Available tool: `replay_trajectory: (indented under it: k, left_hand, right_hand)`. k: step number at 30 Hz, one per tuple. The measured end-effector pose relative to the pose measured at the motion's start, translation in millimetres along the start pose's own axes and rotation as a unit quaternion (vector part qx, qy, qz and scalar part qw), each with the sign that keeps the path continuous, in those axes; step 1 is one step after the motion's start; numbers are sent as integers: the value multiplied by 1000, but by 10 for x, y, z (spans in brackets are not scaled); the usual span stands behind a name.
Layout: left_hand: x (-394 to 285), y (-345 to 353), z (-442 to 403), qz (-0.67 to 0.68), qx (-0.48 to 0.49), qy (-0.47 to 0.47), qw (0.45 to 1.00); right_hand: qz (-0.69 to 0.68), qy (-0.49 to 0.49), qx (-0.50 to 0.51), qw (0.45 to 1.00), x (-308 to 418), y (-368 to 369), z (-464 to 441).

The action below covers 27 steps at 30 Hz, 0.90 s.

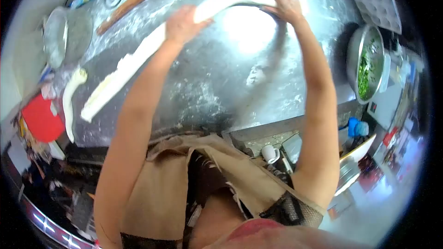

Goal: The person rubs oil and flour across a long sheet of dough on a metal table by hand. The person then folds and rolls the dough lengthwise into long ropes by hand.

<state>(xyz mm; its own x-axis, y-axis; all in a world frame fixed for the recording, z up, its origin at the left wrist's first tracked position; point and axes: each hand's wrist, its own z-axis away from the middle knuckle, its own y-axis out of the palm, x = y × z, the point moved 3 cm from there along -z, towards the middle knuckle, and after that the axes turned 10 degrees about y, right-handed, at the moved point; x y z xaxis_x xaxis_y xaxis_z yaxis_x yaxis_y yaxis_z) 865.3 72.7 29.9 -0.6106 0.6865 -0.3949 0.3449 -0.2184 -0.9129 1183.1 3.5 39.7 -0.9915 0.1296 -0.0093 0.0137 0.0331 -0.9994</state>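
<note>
A long strip of white dough [230,1] stretches in an arc across the floured metal table. Its near-left length lies flat, with a ragged, slightly yellowish edge. My left hand [182,24], slightly blurred, is closed over the middle of the strip, thumb on the near side. At the strip's far-right end, my right hand [287,8] is curled around the dough, with a dark shadow beneath that stretch. A smaller, thin dough roll [69,103] lies at the table's left edge, its thick end showing a greenish patch.
A wooden rolling pin [138,1] lies at the back left, near a clear bowl [55,37]. At the right edge, a metal bowl [379,64] holds chopped greens [364,76]. Below the table's front edge are a white mug [270,153] and a drawer-like space. A red item [44,117] sits far left.
</note>
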Motion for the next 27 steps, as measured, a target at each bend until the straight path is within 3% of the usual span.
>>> replay_trajectory:
  k: [2,3,4,5,7,8,10,12,14,16,19,22,24,25,27]
  left_hand:
    - [-428,57,302,112,143,-6,983]
    - [-669,140,501,134,106,43,984]
    - [-940,204,615,160,188,47,968]
    - [-1150,308,702,128,165,91,974]
    - [-1314,342,680,145,211,52,965]
    - [-1321,339,666,146,184,60,970]
    - [-1243,215,852,149,156,66,974]
    - [-1020,-164,1241,109,-19,160,981]
    - [-464,-301,1902,92,-16,125,988]
    - [170,-569,2739,-31,-98,32,994]
    - [1148,-939,3476,-216,-112,-139,960]
    - [1797,-1130,3383,-189,-71,-124,971]
    - [2032,-1237,2886,-187,-124,-154,962]
    - [2146,-1304,2657,-151,-90,-239,955]
    - [2383,-1247,2439,-112,-86,-241,960]
  right_hand:
    - [-28,-69,-15,997,-282,-10,346]
    - [-13,-36,68,997,-425,-42,502]
    - [51,-15,123,991,-432,-199,651]
    - [90,-14,186,978,-485,-322,742]
    - [142,70,285,945,-631,-362,934]
    - [142,67,290,944,-536,-366,1078]
    - [188,150,159,957,-376,-362,1392]
    - [-32,71,43,996,269,-344,1656]
    - [-238,47,8,970,1498,-501,1813]
    - [-271,-6,12,963,2563,-347,2028]
    - [-229,-79,24,970,3738,-204,1962]
    - [-145,-28,23,989,4143,-26,1415]
    - [-148,30,1,989,4173,-15,988]
    - [-134,50,-9,990,4177,35,875]
    - [-102,79,-32,991,4239,52,731]
